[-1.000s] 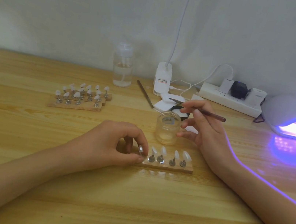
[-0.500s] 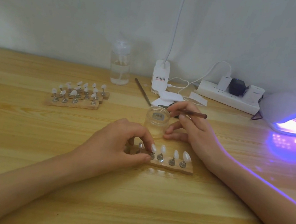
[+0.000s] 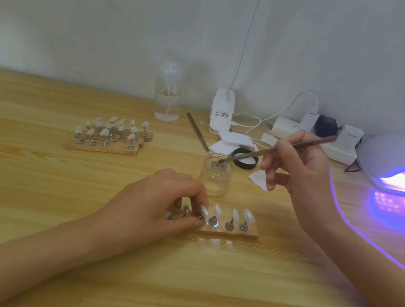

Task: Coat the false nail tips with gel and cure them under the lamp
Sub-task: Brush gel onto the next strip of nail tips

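The left hand is curling over the left end of a rough wooden strip on the grainy surface, thumb and forefinger pinching a shiny metal stand beside glossy almond-shaped false nail tips. The right hand is gripping a slim brown brush with curled fingers, its bristles dipping into the clear round jar just behind the strip, with the domed white lamp glowing violet at far right.

Pump bottle + white clip unit by wall, pwr strip to right.
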`<state>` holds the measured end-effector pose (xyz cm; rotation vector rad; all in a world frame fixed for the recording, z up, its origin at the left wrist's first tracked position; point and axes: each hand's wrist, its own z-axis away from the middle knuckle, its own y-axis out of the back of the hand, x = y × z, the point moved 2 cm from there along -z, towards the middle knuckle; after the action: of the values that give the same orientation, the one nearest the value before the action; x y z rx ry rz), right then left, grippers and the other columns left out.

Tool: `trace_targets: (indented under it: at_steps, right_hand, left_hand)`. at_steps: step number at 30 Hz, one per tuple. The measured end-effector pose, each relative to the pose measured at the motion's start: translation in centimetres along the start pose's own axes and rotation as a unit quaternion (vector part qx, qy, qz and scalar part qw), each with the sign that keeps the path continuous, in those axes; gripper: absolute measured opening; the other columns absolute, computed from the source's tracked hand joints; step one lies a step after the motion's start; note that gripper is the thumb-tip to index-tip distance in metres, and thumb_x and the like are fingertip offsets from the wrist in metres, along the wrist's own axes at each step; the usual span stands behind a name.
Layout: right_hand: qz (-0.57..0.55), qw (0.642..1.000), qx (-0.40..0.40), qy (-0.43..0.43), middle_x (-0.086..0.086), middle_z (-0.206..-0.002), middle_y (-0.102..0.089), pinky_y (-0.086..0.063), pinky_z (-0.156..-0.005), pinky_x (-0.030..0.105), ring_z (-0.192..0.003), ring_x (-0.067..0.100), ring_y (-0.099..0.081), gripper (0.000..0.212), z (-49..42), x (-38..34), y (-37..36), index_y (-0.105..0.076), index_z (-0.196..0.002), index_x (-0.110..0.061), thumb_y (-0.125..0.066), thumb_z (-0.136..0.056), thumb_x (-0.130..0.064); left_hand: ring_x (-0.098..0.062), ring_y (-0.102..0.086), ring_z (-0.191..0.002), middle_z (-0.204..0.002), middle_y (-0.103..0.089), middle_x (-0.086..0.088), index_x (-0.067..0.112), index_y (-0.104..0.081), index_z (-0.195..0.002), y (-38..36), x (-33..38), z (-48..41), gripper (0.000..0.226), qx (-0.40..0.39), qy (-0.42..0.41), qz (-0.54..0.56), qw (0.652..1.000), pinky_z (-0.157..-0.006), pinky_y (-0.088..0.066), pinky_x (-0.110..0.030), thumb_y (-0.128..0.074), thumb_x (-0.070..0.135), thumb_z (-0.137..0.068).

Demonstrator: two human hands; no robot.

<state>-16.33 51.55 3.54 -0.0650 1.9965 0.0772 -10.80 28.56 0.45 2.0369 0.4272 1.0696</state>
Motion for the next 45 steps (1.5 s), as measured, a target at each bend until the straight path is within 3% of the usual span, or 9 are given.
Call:
trace_targets:
  at_steps: [5,10,15,17,21,26,30,35,45]
  right_hand:
    - [0.077,0.995,-0.056,-0.039,0.006,-0.063,-0.065,-0.046,-0.042,0.026,-0.047,0.017,-0.054,0.017,-0.9,-0.6,-0.9,-0.047,-0.086,-0.012,-0.051,-0.102,-0.009]
    - [0.096,0.991,-0.085,-0.049,0.006,-0.064,-0.064,-0.048,-0.045,0.027,-0.051,0.017,-0.056,0.014,-0.7,-0.3,-1.8,-0.047,-0.088,-0.010,-0.051,-0.102,-0.009]
    - [0.106,0.987,-0.108,-0.047,0.005,-0.063,-0.064,-0.049,-0.045,0.027,-0.051,0.017,-0.057,0.013,-0.6,0.1,-2.3,-0.049,-0.088,-0.009,-0.051,-0.101,-0.008]
    - [0.111,0.987,-0.111,-0.045,0.006,-0.064,-0.065,-0.049,-0.045,0.027,-0.051,0.017,-0.057,0.014,-0.6,0.1,-2.4,-0.049,-0.087,-0.010,-0.051,-0.101,-0.007]
    - [0.106,0.986,-0.114,-0.058,0.008,-0.065,-0.065,-0.049,-0.045,0.027,-0.051,0.017,-0.057,0.015,-0.7,0.2,-2.4,-0.048,-0.087,-0.010,-0.051,-0.101,-0.007]
    - [0.060,0.993,-0.070,-0.076,0.007,-0.064,-0.064,-0.047,-0.044,0.026,-0.049,0.016,-0.055,0.016,-0.9,0.1,-1.8,-0.048,-0.087,-0.010,-0.049,-0.102,-0.009]
    - [-0.002,0.996,0.002,-0.086,0.007,-0.061,-0.062,-0.042,-0.042,0.024,-0.047,0.015,-0.051,0.019,-0.9,0.5,-1.3,-0.049,-0.083,-0.012,-0.048,-0.102,-0.010]
    - [-0.092,0.986,0.074,-0.115,0.005,-0.059,-0.061,-0.041,-0.041,0.021,-0.048,0.012,-0.051,0.021,-0.4,1.7,-0.8,-0.049,-0.081,-0.014,-0.045,-0.102,-0.010]
    - [-0.169,0.972,0.075,-0.145,0.004,-0.061,-0.061,-0.042,-0.041,0.017,-0.048,0.008,-0.053,0.020,-0.2,2.6,-0.6,-0.049,-0.082,-0.014,-0.045,-0.102,-0.013]
  left_hand:
    - [-0.005,-0.052,-0.095,-0.094,-0.061,0.026,0.041,-0.059,-0.089,0.3,0.1,0.0,0.011,-0.002,-0.010,-0.002,1.000,-0.063,-0.037,-0.017,-0.060,0.048,-0.082]
    - [0.002,-0.050,-0.091,-0.090,-0.060,0.027,0.039,-0.061,-0.086,0.7,1.5,0.4,0.005,0.039,-0.073,-0.114,0.990,-0.057,-0.049,-0.025,-0.063,0.038,-0.082]
    - [-0.014,-0.059,-0.080,-0.104,-0.066,0.012,0.027,-0.070,-0.083,0.8,2.5,0.7,0.011,0.084,-0.165,-0.198,0.963,-0.058,-0.051,-0.036,-0.059,0.029,-0.085]
    - [-0.013,-0.059,-0.081,-0.110,-0.064,0.012,0.027,-0.069,-0.085,1.1,2.8,0.7,0.009,0.101,-0.162,-0.156,0.969,-0.062,-0.051,-0.035,-0.060,0.030,-0.085]
    - [-0.010,-0.061,-0.072,-0.107,-0.069,0.015,0.030,-0.066,-0.084,2.7,2.7,-0.1,0.003,0.134,-0.069,0.065,0.986,-0.060,-0.043,-0.012,-0.069,0.031,-0.085]
    - [-0.007,-0.054,-0.052,-0.098,-0.076,0.007,0.032,-0.064,-0.077,3.7,0.0,-2.2,0.011,0.142,0.110,0.300,0.937,-0.047,-0.041,-0.013,-0.073,0.037,-0.075]
    - [-0.003,-0.050,-0.055,-0.096,-0.075,0.008,0.036,-0.070,-0.078,2.7,-1.6,-3.3,0.017,0.134,0.175,0.324,0.920,-0.048,-0.037,-0.013,-0.077,0.045,-0.065]
    - [0.002,-0.051,-0.055,-0.086,-0.069,0.020,0.039,-0.070,-0.074,1.6,-2.5,-4.2,0.017,0.166,0.176,0.315,0.918,-0.049,-0.040,-0.009,-0.077,0.026,-0.080]
    - [-0.006,-0.054,-0.058,-0.091,-0.070,0.011,0.029,-0.070,-0.079,0.6,-3.3,-4.2,0.013,0.148,0.131,0.296,0.935,-0.057,-0.047,-0.015,-0.077,0.018,-0.081]
